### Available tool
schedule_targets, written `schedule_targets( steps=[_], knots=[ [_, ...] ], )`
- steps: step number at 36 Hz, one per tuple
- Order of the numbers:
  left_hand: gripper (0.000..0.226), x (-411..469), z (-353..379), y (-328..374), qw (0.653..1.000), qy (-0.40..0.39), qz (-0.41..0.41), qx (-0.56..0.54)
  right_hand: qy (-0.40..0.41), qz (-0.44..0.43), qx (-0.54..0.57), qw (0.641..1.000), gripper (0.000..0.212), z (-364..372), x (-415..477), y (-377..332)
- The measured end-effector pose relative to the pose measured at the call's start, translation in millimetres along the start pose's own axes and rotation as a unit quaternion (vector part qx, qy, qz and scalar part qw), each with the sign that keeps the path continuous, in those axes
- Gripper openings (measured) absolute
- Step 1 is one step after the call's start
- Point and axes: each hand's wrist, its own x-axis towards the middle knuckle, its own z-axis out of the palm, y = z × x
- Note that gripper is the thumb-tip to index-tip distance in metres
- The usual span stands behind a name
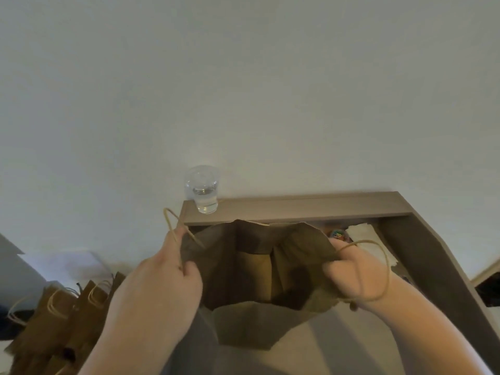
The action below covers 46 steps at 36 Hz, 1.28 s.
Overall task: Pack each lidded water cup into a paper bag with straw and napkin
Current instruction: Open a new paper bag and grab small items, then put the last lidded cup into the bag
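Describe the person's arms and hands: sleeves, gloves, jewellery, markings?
Both are bare. Left hand and right hand: no gloves, rings or markings visible, though the picture is soft. The forearms are uncovered down to the frame edge, with no sleeves and no watch. The pale loop across the right hand is the brown paper bag's twine handle, not a wristband.

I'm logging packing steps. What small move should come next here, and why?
Probably the left hand lets go and reaches for the lidded water cup standing on the shelf just beyond; it and the right hand hold the paper bag open, and the bag looks empty.
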Motion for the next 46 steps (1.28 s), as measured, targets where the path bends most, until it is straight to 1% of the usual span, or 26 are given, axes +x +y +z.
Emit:
schedule_targets(
  steps=[3,5,8,10,12,13,14,15,16,17,19,22,23,24,25,26,28,31,33,35,36,38,40,42,44,46],
  knots=[
    [0.044,9,-4,-8,0.999,-0.005,-0.038,-0.038,-0.017,0.042,0.048,0.998,0.051,-11,15,6],
    [0.044,13,-6,-9,0.996,-0.022,-0.056,-0.063,-0.059,0.033,0.048,0.997,0.056,-15,21,5],
    [0.045,11,-2,-5,0.992,-0.088,-0.056,-0.078,-0.195,-0.031,-0.065,0.978,0.042,4,18,0],
    [0.045,6,2,2,0.989,-0.125,-0.044,-0.065,-0.271,-0.077,-0.133,0.95,0.027,19,15,-9],
    [0.042,2,3,7,0.987,-0.145,-0.045,-0.061,-0.338,-0.121,-0.203,0.911,0.022,21,16,-28],
    [0.042,2,4,9,0.986,-0.15,-0.05,-0.057,-0.365,-0.143,-0.235,0.889,0.03,16,18,-39],
    [0.044,1,4,9,0.986,-0.151,-0.055,-0.053,-0.391,-0.163,-0.25,0.871,0.047,9,22,-49],
    [0.046,1,3,8,0.985,-0.153,-0.058,-0.05,-0.408,-0.182,-0.248,0.86,0.065,-2,27,-59],
    [0.046,0,4,8,0.985,-0.152,-0.06,-0.054,-0.413,-0.2,-0.219,0.861,0.074,-12,35,-69],
    [0.046,-2,4,7,0.985,-0.153,-0.062,-0.059,-0.405,-0.218,-0.17,0.871,0.071,-21,43,-79],
    [0.049,-4,7,2,0.985,-0.151,-0.067,-0.057,-0.327,-0.258,-0.064,0.907,0.05,-28,69,-100],
    [0.058,2,13,-4,0.979,-0.169,-0.09,-0.076,-0.083,-0.278,-0.037,0.956,0.024,6,117,-136],
    [0.06,8,13,-1,0.973,-0.184,-0.1,-0.094,-0.029,-0.262,-0.053,0.963,0.032,23,131,-148],
    [0.058,15,17,0,0.964,-0.188,-0.119,-0.143,-0.01,-0.238,-0.073,0.968,0.049,42,144,-159],
    [0.052,23,24,1,0.939,-0.192,-0.17,-0.23,-0.014,-0.217,-0.096,0.971,0.068,61,157,-168],
    [0.042,30,30,2,0.896,-0.197,-0.222,-0.331,-0.025,-0.206,-0.117,0.971,0.085,78,170,-175],
    [0.031,43,49,-4,0.835,-0.201,-0.273,-0.434,-0.025,-0.193,-0.148,0.97,0.107,106,192,-188],
    [0.024,64,56,-23,0.803,-0.154,-0.369,-0.441,-0.002,-0.178,-0.198,0.964,0.112,131,213,-204],
    [0.023,55,53,-22,0.777,-0.179,-0.331,-0.504,0.013,-0.182,-0.236,0.955,0.104,141,222,-208],
    [0.048,47,50,-20,0.788,-0.195,-0.285,-0.51,0.029,-0.188,-0.259,0.947,0.096,146,229,-209],
    [0.049,46,51,-20,0.777,-0.208,-0.285,-0.522,0.028,-0.183,-0.257,0.948,0.094,147,232,-208],
    [0.037,47,53,-28,0.811,-0.227,-0.282,-0.459,0.015,-0.168,-0.257,0.952,0.1,146,235,-209],
    [0.014,36,55,-32,0.872,-0.211,-0.229,-0.377,-0.006,-0.156,-0.279,0.948,0.111,143,234,-213],
    [0.041,22,60,-36,0.943,-0.214,-0.111,-0.231,-0.034,-0.147,-0.3,0.942,0.118,138,227,-217],
    [0.051,14,46,-22,0.961,-0.202,-0.064,-0.177,-0.053,-0.154,-0.315,0.935,0.12,132,214,-217],
    [0.052,15,43,-15,0.961,-0.216,-0.055,-0.162,-0.054,-0.172,-0.321,0.93,0.119,123,198,-214]
  ],
)
